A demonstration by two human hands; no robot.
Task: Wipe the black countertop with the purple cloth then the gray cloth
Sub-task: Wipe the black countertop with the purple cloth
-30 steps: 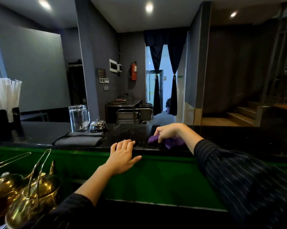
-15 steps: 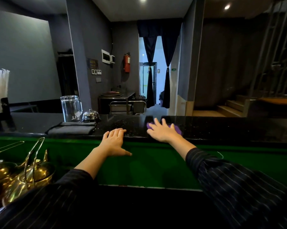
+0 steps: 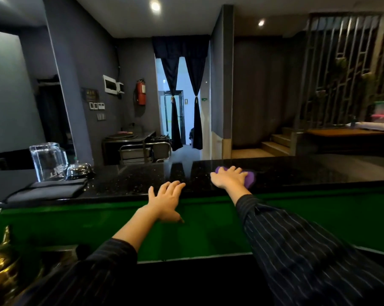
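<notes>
Over the last second the right hand [image 3: 229, 178] goes from bunched over the purple cloth [image 3: 248, 178], with the knuckles raised and the cloth gathered under them, to lying flat with the fingers [image 3: 233, 170] spread wide. It also travels along the bench [image 3: 131, 180]: earlier it works close beside the left hand [image 3: 164, 200], and now it sits farther to the person's right and a little deeper toward the far edge. I read this as a wiping stroke in progress, with the palm pressing the cloth down instead of pinching it, so the 1st of the 2 wipes is under way and not finished. The stretch of black surface to the right of the cloth and the part near the glass jug [image 3: 48, 161] look not yet covered, though I cannot judge cleanliness from the speckled, glossy top.

The purple cloth lies under the right palm and fingers, touching the bench. Its edge shows beyond the fingertips on the far side and bulges out past the little-finger side; the rest is hidden by the hand. Nothing is gripped: the hand holds the cloth only by pressure.

The left hand stays at the near edge of the bench, fingers loosely spread and resting on top, thumb hanging over the green front, holding nothing.

The gray cloth [image 3: 47, 191] lies folded and untouched at the left end, just in front of the jug and a small metal dome [image 3: 79, 171], well apart from both hands.
</notes>
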